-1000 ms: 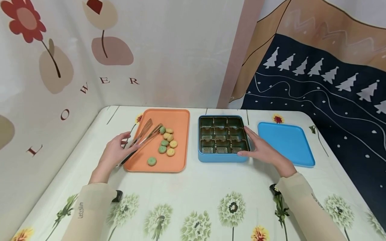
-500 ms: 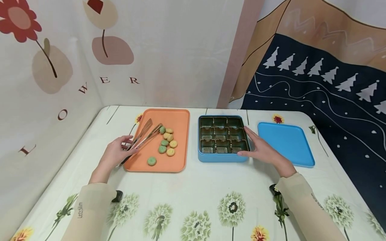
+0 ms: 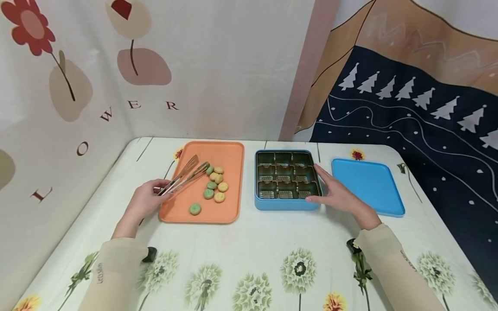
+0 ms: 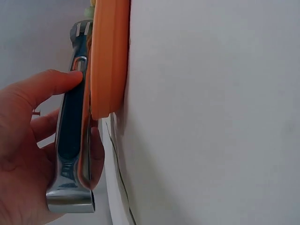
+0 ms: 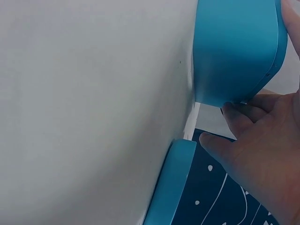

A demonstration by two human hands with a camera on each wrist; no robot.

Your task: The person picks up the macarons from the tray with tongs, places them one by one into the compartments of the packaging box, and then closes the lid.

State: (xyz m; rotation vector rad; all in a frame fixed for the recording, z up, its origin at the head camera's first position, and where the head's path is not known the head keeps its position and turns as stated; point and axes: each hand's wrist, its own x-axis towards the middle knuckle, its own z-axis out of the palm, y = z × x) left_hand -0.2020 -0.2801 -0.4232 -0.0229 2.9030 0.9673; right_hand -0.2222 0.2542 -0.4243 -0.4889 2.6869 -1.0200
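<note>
My left hand (image 3: pixel 142 199) holds a pair of metal tongs (image 3: pixel 190 165) by the handles. In the left wrist view the thumb lies along the dark grip of the tongs (image 4: pixel 72 117), with fingers on the far side. The spread tong tips lie over an orange tray (image 3: pixel 229 153), close to small round green cookies (image 3: pixel 195 209) and yellow cookies (image 3: pixel 219 197). My right hand (image 3: pixel 342 196) rests against the right front corner of a blue box (image 3: pixel 285 205), thumb at the front and fingers extended along the side. A dark divided insert (image 3: pixel 276 191) fills the box.
To the right of the box lies a flat blue lid (image 3: pixel 367 190), partly behind my right hand. A flower-print cloth (image 3: pixel 233 250) covers the table, and printed curtains (image 3: pixel 225 95) rise along its back and sides.
My left fingers have come in from a looser spread and now hold the tongs more closely. The cookies, the box and my right hand keep their places.
</note>
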